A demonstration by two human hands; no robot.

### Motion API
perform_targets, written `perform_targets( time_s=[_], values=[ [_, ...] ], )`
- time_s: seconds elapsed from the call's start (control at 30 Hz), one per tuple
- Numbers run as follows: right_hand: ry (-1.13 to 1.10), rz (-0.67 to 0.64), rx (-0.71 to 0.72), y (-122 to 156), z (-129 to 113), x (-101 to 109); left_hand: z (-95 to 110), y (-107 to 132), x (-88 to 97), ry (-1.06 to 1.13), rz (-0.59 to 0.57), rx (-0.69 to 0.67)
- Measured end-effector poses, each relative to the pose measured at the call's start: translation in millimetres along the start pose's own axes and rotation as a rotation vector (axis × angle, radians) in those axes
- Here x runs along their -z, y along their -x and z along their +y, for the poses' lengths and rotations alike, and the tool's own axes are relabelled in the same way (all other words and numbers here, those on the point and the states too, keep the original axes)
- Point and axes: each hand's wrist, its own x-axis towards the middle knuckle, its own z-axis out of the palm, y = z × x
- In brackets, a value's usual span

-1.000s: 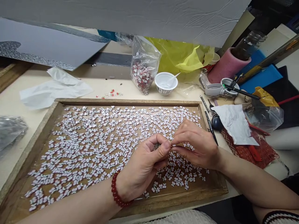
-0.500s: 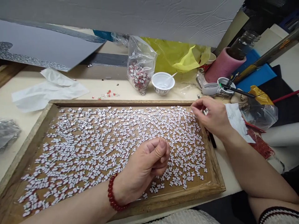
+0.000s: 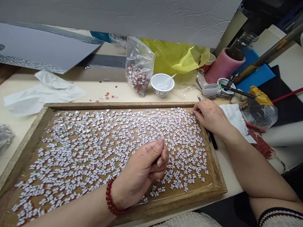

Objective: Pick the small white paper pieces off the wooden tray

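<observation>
While a clear bag of red-and-silver gems point(image 3: 139, 75) and a white bowl point(image 3: 162, 86) crowd the cream tabletop point(image 3: 233, 179) behind the wooden tray point(image 3: 219, 176), cherry-shaped white pieces point(image 3: 68, 187) fill it, lying beneath the curled left hand point(image 3: 146, 164) and beside the narrowly pinched right hand point(image 3: 211, 115); what either holds, I can't tell.

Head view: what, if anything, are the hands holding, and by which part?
It cannot be told: the left hand is curled, hiding any contents; the right hand, at the far right corner of the wooden tray, shows nothing clearly.
</observation>
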Motion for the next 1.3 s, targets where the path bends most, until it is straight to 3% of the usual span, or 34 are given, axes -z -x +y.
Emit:
perform_targets(
  time_s=[0.63, 0.77, 0.9, 1.0, 1.07, 1.3],
  values=[
    [-0.1, 0.103, 0.019, -1.2, -0.3, -8.7, 0.0, -1.5, 1.9, -0.073, -0.025, -0.047],
    [-0.142, 0.137, -0.007, 0.4, -4.8, -0.2, 0.3, -1.9, 3.0, -0.069, -0.028, -0.046],
    [-0.471, 0.242, 0.129, 10.0, -33.9, 20.3, -1.7, -2.1, 3.9, -0.08, -0.044, -0.065],
    [-0.892, 0.087, 0.361, 20.8, -64.0, 30.0, -2.9, -1.9, 3.5, -0.091, -0.054, -0.075],
    [-1.044, 0.034, 0.41, 26.6, -78.4, 29.9, -3.1, -1.8, 3.1, -0.101, -0.046, -0.079],
    [-1.152, 0.058, 0.393, 31.1, -88.8, 22.5, -2.7, -2.7, 3.0, -0.092, -0.034, -0.08]
  ],
)
